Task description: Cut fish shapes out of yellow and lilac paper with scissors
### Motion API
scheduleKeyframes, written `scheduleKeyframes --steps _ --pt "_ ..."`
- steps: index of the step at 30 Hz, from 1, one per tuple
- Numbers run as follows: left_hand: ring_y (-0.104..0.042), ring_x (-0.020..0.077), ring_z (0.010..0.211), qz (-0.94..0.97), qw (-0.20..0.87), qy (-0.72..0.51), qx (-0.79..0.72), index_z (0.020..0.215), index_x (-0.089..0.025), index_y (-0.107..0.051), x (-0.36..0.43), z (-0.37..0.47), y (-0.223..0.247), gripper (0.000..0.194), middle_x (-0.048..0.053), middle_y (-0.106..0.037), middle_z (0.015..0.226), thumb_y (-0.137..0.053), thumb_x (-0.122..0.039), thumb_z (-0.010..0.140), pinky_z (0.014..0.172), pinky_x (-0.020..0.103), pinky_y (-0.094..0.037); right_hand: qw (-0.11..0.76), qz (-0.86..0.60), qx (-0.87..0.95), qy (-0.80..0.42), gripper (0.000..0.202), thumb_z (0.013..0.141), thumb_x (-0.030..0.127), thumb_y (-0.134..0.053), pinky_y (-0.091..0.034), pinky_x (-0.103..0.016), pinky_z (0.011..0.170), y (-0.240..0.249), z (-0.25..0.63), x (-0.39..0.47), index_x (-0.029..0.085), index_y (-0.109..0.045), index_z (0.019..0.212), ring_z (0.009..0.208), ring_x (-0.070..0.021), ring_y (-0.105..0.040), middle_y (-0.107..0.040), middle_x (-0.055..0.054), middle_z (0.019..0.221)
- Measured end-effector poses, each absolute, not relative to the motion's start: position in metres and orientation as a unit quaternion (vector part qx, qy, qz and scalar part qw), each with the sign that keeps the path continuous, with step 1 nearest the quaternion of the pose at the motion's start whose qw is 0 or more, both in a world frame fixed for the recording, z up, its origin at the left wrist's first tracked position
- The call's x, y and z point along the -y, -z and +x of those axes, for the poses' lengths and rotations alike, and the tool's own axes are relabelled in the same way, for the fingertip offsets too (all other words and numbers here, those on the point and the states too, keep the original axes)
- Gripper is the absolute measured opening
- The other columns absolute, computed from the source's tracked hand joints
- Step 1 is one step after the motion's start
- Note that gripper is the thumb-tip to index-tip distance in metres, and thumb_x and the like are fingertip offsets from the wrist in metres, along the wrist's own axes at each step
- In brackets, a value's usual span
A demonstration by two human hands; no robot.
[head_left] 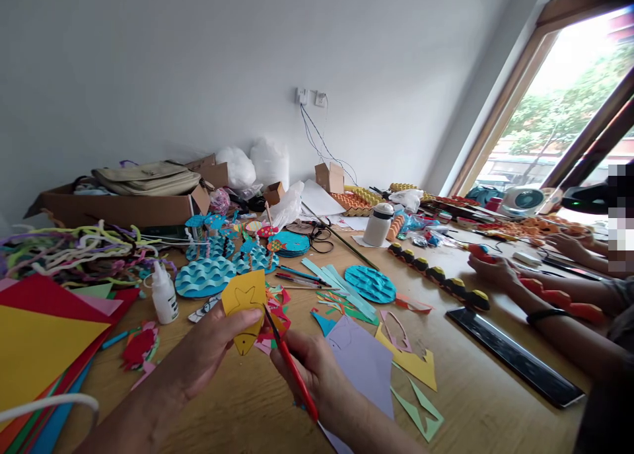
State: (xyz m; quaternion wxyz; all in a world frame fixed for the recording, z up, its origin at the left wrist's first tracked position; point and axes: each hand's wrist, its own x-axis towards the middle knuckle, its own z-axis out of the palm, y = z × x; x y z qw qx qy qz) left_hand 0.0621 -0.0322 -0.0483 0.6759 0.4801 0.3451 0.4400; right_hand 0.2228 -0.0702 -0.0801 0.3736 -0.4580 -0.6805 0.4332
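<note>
In my left hand (222, 335) is a piece of yellow paper (244, 289) with a fish outline drawn on it, pinched between thumb and fingers. The lower end is cut to the shape of a fish head with a black dot. My right hand (317, 368) grips red-handled scissors (292, 365), whose dark blades meet the paper's right edge. Red and pink paper scraps (280, 302) lie behind the hands. Beside my right wrist lies a purple sheet (364, 361) with a pencilled outline.
Coloured paper (49, 335) and a glue bottle (162, 295) are at left. Blue wavy discs (205, 279) stand beyond my hands. Cut-out yellow scraps (411, 361) lie right. A black slab (515, 355) sits near another person's arms (559, 315), with an egg-carton strip (440, 277) beside.
</note>
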Motion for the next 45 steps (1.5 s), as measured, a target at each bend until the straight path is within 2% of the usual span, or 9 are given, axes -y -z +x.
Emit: scheduleKeyframes --steps 6,12,19,28,34,37,41,45 --pt "-0.061 0.0173 0.075 0.488 0.657 -0.450 -0.356 0.077 -0.019 -0.071 0.032 0.063 0.045 0.011 0.000 -0.073 0.078 -0.064 -0.026 0.072 0.070 0.025 -0.047 0.366 -0.471 0.665 -0.450 0.026 0.083 0.031 -0.044 -0.021 -0.017 0.039 0.080 0.221 0.069 0.018 -0.038 0.061 0.044 -0.0060 -0.030 -0.029 0.007 0.050" --pt "-0.062 0.0204 0.074 0.489 0.650 -0.449 -0.370 0.075 -0.018 -0.071 0.033 0.066 0.044 0.013 0.002 -0.073 0.076 -0.065 -0.028 0.069 0.070 0.029 -0.046 0.373 -0.434 0.642 -0.510 0.027 0.084 0.038 -0.041 -0.032 -0.016 0.038 0.078 0.220 0.070 0.019 -0.040 0.064 0.041 -0.0068 -0.039 -0.035 0.006 0.052" --pt "-0.062 0.0224 0.080 0.498 0.644 -0.441 -0.378 0.088 -0.018 -0.072 0.035 0.068 0.045 0.022 0.003 -0.073 0.083 -0.062 -0.031 0.072 0.074 0.031 -0.045 0.367 -0.458 0.632 -0.507 0.025 0.083 0.033 -0.043 -0.029 -0.015 0.038 0.078 0.218 0.072 0.019 -0.039 0.063 0.042 -0.0060 -0.038 -0.032 0.007 0.051" --pt "-0.062 0.0219 0.080 0.494 0.650 -0.442 -0.371 0.088 -0.018 -0.072 0.037 0.068 0.046 0.022 0.003 -0.073 0.083 -0.064 -0.030 0.072 0.074 0.030 -0.046 0.365 -0.456 0.631 -0.510 0.031 0.082 0.043 -0.045 -0.028 -0.016 0.037 0.077 0.220 0.071 0.019 -0.039 0.063 0.041 -0.0059 -0.036 -0.032 0.007 0.051" --pt "-0.064 0.0237 0.087 0.511 0.650 -0.432 -0.359 0.096 -0.020 -0.070 0.034 0.064 0.045 0.024 0.003 -0.074 0.089 -0.062 -0.029 0.075 0.080 0.030 -0.046 0.373 -0.438 0.626 -0.526 0.033 0.081 0.045 -0.044 -0.027 -0.016 0.036 0.076 0.220 0.071 0.020 -0.037 0.061 0.041 -0.0058 -0.033 -0.030 0.007 0.052" --pt "-0.065 0.0246 0.089 0.509 0.658 -0.420 -0.362 0.094 -0.022 -0.070 0.035 0.062 0.043 0.022 0.003 -0.074 0.089 -0.062 -0.029 0.075 0.081 0.031 -0.047 0.371 -0.437 0.637 -0.515 0.031 0.082 0.043 -0.043 -0.024 -0.017 0.038 0.077 0.220 0.072 0.019 -0.037 0.062 0.042 -0.0055 -0.032 -0.030 0.006 0.054" --pt "-0.065 0.0259 0.085 0.502 0.669 -0.395 -0.380 0.085 -0.022 -0.073 0.036 0.059 0.037 0.018 0.003 -0.075 0.083 -0.064 -0.031 0.071 0.079 0.034 -0.049 0.350 -0.454 0.664 -0.479 0.026 0.083 0.031 -0.043 -0.019 -0.019 0.041 0.077 0.222 0.072 0.018 -0.036 0.062 0.045 -0.0053 -0.029 -0.028 0.007 0.053" --pt "-0.065 0.0232 0.078 0.520 0.660 -0.389 -0.377 0.078 -0.022 -0.073 0.036 0.055 0.034 0.013 0.003 -0.074 0.077 -0.064 -0.027 0.069 0.074 0.030 -0.048 0.337 -0.464 0.689 -0.444 0.026 0.084 0.027 -0.045 -0.017 -0.021 0.043 0.076 0.222 0.072 0.018 -0.035 0.061 0.046 -0.0054 -0.027 -0.028 0.007 0.051"
